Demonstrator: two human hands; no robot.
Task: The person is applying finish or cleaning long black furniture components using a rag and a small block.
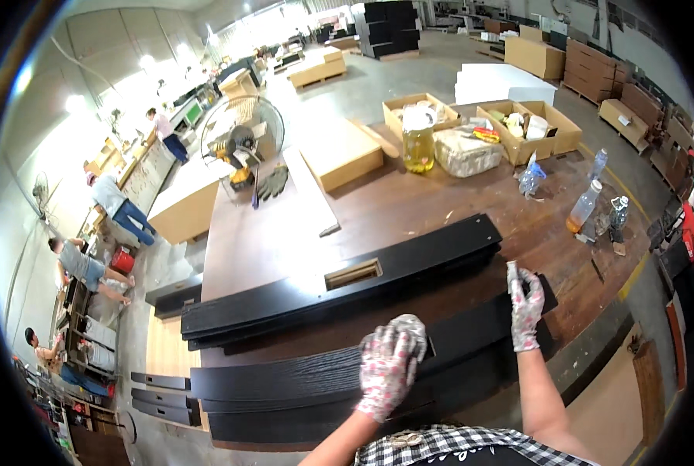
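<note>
Both hands are in flowery work gloves here. The left hand point(387, 367) is balled around a grey rag point(411, 326), pressing it on the near black wooden panel point(300, 380) lying along the workbench point(409, 206) front edge, while the right hand point(525, 307) grips that panel's far end.

We see bare brown tabletop point(409, 206) open between the far black panel point(339, 283) and the jar of yellow liquid point(418, 141). To the right, bottles point(584, 206) crowd the edge; cardboard boxes point(518, 124) block the far side, and a wooden board point(339, 155) lies beyond
</note>
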